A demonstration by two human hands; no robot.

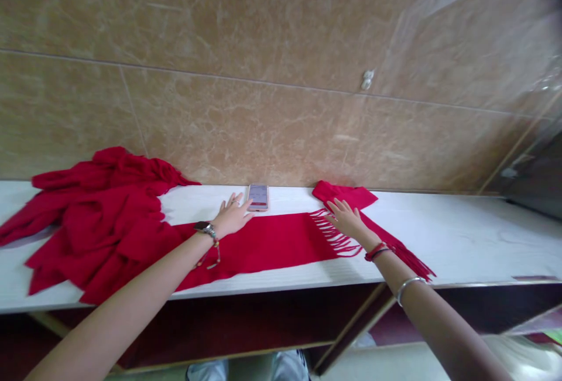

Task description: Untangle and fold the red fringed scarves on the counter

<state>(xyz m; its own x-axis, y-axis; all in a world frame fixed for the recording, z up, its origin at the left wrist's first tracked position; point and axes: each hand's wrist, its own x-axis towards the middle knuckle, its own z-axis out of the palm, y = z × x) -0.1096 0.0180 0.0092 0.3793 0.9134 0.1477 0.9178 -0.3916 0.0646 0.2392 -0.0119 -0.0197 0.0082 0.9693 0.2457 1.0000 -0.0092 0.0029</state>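
A red fringed scarf [276,243] lies spread flat along the white counter, its tassels at the right end. My left hand [232,217] is over the scarf's upper edge, fingers spread and holding nothing. Above the fringe, my right hand [345,219] is open too, with its fingers stretched out. Whether either palm presses on the cloth, I cannot tell. Behind the right hand is another red scarf [345,195], partly folded, with a fringed end running down to the counter's front edge. A heap of red scarves [105,217] covers the left side and meets the flat scarf.
A phone [258,196] with its screen lit lies just beyond my left hand. The white counter [461,234] backs onto a brown marbled wall [246,117]. Open shelves [263,322] sit below its front edge. At the far right stands a dark grey object [535,176].
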